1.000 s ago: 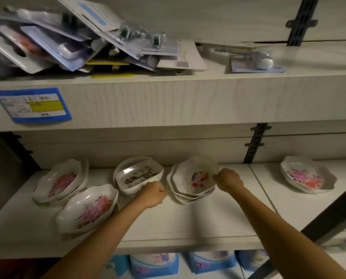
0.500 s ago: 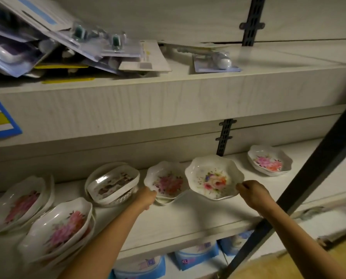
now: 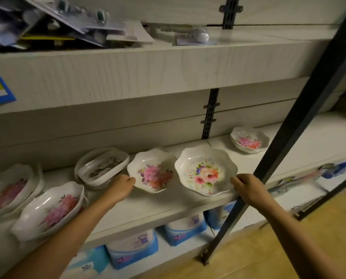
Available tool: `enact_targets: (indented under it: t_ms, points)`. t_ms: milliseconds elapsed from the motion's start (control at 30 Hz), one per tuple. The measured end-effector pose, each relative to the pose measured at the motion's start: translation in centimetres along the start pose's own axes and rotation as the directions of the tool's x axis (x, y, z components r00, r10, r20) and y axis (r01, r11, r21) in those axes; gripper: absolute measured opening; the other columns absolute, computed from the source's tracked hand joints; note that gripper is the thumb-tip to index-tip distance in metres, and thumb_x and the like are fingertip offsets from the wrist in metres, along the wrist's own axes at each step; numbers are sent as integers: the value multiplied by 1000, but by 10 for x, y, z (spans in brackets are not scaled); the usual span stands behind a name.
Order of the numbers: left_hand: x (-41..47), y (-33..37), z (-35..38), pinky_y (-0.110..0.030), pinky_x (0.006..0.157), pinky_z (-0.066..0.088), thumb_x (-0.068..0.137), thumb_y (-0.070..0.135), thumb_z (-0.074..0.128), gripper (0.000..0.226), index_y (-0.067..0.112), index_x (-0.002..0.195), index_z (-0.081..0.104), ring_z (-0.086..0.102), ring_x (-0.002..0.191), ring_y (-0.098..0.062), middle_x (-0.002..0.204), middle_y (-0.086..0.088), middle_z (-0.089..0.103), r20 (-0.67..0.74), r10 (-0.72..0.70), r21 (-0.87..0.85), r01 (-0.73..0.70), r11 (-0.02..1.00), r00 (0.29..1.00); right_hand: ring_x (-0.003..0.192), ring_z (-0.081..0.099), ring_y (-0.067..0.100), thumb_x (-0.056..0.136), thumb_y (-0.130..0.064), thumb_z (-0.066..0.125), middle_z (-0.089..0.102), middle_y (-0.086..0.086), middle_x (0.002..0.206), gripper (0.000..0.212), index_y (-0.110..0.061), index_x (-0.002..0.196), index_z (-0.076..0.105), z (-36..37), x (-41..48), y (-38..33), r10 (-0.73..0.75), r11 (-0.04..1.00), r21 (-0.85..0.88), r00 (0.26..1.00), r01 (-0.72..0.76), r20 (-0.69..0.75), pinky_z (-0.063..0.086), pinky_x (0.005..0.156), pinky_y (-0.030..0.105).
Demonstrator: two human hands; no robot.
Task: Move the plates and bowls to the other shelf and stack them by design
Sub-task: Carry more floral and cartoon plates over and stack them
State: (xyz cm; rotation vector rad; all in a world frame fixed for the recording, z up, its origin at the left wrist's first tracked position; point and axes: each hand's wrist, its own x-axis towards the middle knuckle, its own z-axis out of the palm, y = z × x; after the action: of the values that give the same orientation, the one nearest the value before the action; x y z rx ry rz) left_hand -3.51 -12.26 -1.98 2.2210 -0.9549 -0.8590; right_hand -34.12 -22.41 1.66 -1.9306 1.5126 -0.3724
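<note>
Right hand (image 3: pixel 245 187) gripping rim of scalloped white bowl (image 3: pixel 206 171), multicolour floral centre, tilted at shelf (image 3: pixel 148 206) front edge. Left hand (image 3: pixel 122 187) pinching rim of smaller scalloped bowl (image 3: pixel 153 171), pink-red flowers, just beside, left. Matching pink-flower bowl stack (image 3: pixel 249 140) far right.

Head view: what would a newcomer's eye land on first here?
Two scalloped floral bowls at the middle shelf's front: the right hand grips the larger bowl, the left hand the smaller pink-flowered bowl. More floral dishes crowd the shelf's left end, and a dark diagonal post cuts across the right.
</note>
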Motion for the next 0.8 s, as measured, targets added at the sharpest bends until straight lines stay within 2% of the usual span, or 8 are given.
enact_targets:
  t_ms: [67, 133, 300, 400, 467, 600, 800]
  points:
    - [-11, -1, -2, -30, 70, 35, 89, 16, 45, 30, 8, 61, 53, 52, 76, -25, 77, -17, 57, 23, 45, 19, -45, 999, 999, 59, 51, 25, 95, -21, 45, 54, 13, 63, 39, 10, 81, 63, -1, -15, 8, 7, 1000, 18, 1000, -7, 0, 44, 63, 40]
    - [-21, 1, -1, -30, 70, 35, 86, 20, 46, 31, 9, 59, 53, 52, 74, -24, 73, -16, 57, 56, 80, 40, -83, 996, 995, 59, 48, 20, 95, -21, 44, 51, 10, 62, 39, 11, 80, 62, -2, -28, 17, 8, 1000, 19, 1000, -7, -8, 40, 62, 35]
    - [-48, 4, 13, -29, 61, 34, 92, 12, 44, 31, 12, 62, 53, 47, 64, -18, 64, -4, 51, 98, 87, 17, -89, 996, 991, 64, 50, 22, 96, -20, 43, 56, 18, 71, 39, 12, 86, 64, -12, -59, 38, 2, 1000, -5, 999, -2, -41, 40, 61, 33]
    - [-60, 10, 21, -27, 56, 32, 92, 12, 44, 28, 10, 65, 53, 45, 61, -14, 65, -4, 50, 111, 107, 20, -109, 994, 988, 68, 54, 34, 96, -20, 44, 63, 29, 81, 39, 12, 86, 64, -23, -74, 57, -4, 1000, -17, 997, 3, -75, 41, 62, 37]
    - [-66, 16, 29, -28, 56, 32, 92, 12, 44, 28, 9, 65, 53, 45, 62, -15, 65, -5, 50, 122, 123, 37, -129, 991, 985, 68, 53, 38, 95, -20, 45, 62, 31, 79, 39, 14, 86, 62, -33, -80, 73, -1, 1000, -22, 995, -1, -99, 40, 61, 40]
    - [-79, 34, 50, -28, 57, 33, 92, 12, 45, 31, 12, 62, 53, 45, 62, -15, 65, -4, 50, 146, 146, 52, -155, 987, 978, 62, 46, 26, 94, -18, 46, 51, 15, 64, 39, 14, 75, 58, -61, -89, 105, 22, 1000, 2, 995, -22, -101, 33, 60, 34]
    - [-117, 69, 94, -29, 57, 31, 91, 10, 45, 37, 13, 54, 47, 45, 61, -18, 59, -5, 49, 153, 180, 115, -198, 974, 972, 63, 45, 23, 94, -18, 46, 50, 14, 65, 39, 13, 73, 57, -113, -97, 157, 18, 1000, 11, 992, -16, -122, 32, 61, 33]
